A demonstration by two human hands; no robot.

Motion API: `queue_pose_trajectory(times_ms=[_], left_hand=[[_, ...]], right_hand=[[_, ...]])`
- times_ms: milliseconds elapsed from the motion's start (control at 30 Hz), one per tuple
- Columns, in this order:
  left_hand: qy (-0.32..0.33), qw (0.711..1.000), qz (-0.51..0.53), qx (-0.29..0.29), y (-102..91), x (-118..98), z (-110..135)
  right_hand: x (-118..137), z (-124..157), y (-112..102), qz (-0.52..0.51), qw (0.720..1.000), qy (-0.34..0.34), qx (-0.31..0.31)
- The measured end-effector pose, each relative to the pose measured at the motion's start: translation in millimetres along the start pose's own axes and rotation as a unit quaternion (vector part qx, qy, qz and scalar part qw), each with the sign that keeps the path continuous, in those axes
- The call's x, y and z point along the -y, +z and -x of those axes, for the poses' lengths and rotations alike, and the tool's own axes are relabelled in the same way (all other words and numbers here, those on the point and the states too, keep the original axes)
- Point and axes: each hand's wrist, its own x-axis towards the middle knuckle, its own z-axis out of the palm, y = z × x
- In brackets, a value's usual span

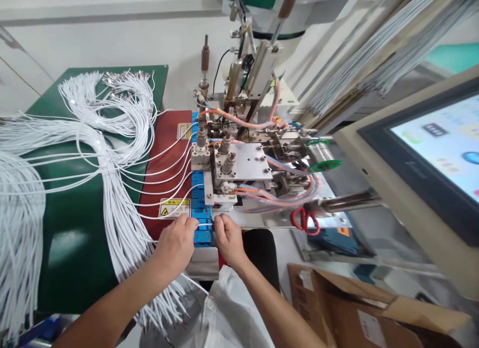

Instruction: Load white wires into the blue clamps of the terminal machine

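Observation:
My left hand [176, 243] is closed on a white cable [204, 224] at the left side of a row of blue clamp blocks [202, 237]. Just right of the blocks, my right hand [228, 238] pinches at the same cable's end; its fingertips hide that end. Several other white cables [164, 189] run from the left into the blue blocks farther up the row. Beyond my hands stands a metal machine [245, 161] with orange and clear tubes. A large bundle of white cables [116, 208] lies to the left of my left hand.
Left is a green table [71, 253] with more cables, beside a dark red plate [164, 153] bearing a warning label [175, 208]. On the right are red-handled scissors [305, 221], a green-rimmed spool [324, 164], a monitor [430, 133] and a cardboard box [337, 308].

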Motion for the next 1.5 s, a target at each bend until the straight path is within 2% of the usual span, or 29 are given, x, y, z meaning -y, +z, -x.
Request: queue_pose_trajectory(times_ms=[100,200,367,467,533,633,667,733,800,867,1000,1067,1133,1267,1367,1500], left_hand=[[0.015,0.999,-0.036,-0.028,-5.0,-1.5,1.2],[0.036,0.998,-0.012,-0.042,-4.8,3.2,1.5],[0.055,0.994,0.066,-0.069,-1.4,15.9,0.2],[0.063,0.988,0.107,-0.092,-10.6,19.6,5.3],[0.083,0.987,0.136,-0.035,-21.3,21.4,14.6],[0.129,0.976,0.131,0.12,-36.1,24.7,34.4],[0.138,0.973,0.108,0.149,-39.1,25.7,40.7],[0.143,0.974,0.066,0.164,-41.9,26.3,49.7],[0.142,0.974,0.08,0.156,-41.2,23.6,52.3],[0.121,0.972,0.15,0.135,-38.6,16.8,48.8],[0.036,0.969,0.244,0.021,-31.4,-4.4,32.8],[0.025,0.967,0.252,-0.014,-27.1,-13.9,25.2],[0.033,0.967,0.252,-0.022,-22.6,-20.4,19.7],[0.04,0.964,0.263,-0.031,-15.7,-26.6,14.9],[0.026,0.949,0.314,-0.027,-15.0,-29.4,12.7],[0.001,0.924,0.382,0.006,-16.7,-30.9,8.2]], right_hand=[[0.0,-1.2,-1.8,0.007,1.0,0.01,0.007],[-0.4,-3.1,-6.4,0.008,1.0,0.018,0.007],[1.5,-4.7,-19.1,-0.075,0.993,0.04,-0.081],[4.6,-2.3,-28.0,-0.121,0.987,0.021,-0.107],[5.8,0.0,-33.6,-0.14,0.984,0.01,-0.114],[5.5,2.9,-39.9,-0.164,0.98,0.009,-0.114],[5.1,3.4,-41.1,-0.173,0.978,0.009,-0.114],[4.5,4.4,-42.1,-0.187,0.976,0.014,-0.109],[5.2,6.0,-41.5,-0.194,0.975,0.018,-0.103],[7.5,9.2,-40.3,-0.204,0.975,0.017,-0.087],[13.9,20.3,-40.1,-0.273,0.961,-0.017,-0.045],[16.3,25.6,-41.9,-0.303,0.951,-0.041,-0.039],[18.1,29.0,-44.6,-0.308,0.949,-0.054,-0.034],[23.3,28.9,-49.5,-0.258,0.964,-0.047,-0.035],[29.5,26.0,-51.6,-0.215,0.974,-0.074,-0.014],[35.8,24.0,-51.7,-0.193,0.975,-0.106,0.017]])
